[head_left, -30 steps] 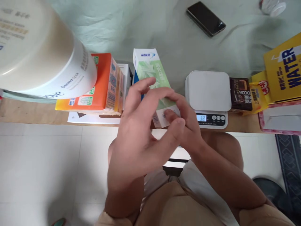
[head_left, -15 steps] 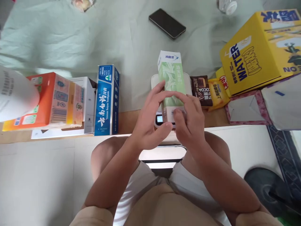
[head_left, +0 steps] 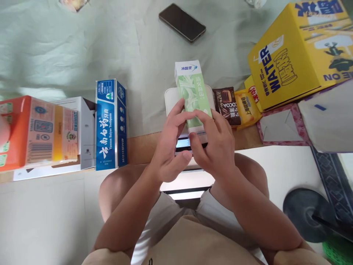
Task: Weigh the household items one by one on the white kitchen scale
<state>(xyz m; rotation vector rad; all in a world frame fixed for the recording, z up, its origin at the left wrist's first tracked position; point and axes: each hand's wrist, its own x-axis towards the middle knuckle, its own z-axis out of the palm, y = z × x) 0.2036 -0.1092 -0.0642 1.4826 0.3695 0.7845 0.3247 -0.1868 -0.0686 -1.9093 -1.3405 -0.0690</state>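
Both hands are on the green toothpaste box, which lies lengthwise over the white kitchen scale at the table edge. The left hand has its fingers curled round the box's left side and near end; the right hand closes on the near end from the right, fingers across the top face, so both hands are gripping the box. Whether the box's full weight sits on the scale platform or the hands carry part of it cannot be told. The scale's display is mostly hidden behind the thumbs, and no reading is legible. Judged step: seating the box on the scale for a weighing. The next move would call for both hands to let go cleanly and clear the display, with the box balanced, since it overhangs the platform front and back and could tip or slide. Left of the scale, well apart, a blue toothpaste box stands on edge, with a white carton and an orange box further left. Just right of the scale lie a brown cocoa packet and a yellow snack packet, touching each other; beyond them is a big yellow carton. Behind the scale a black phone lies flat on the pale green cloth.
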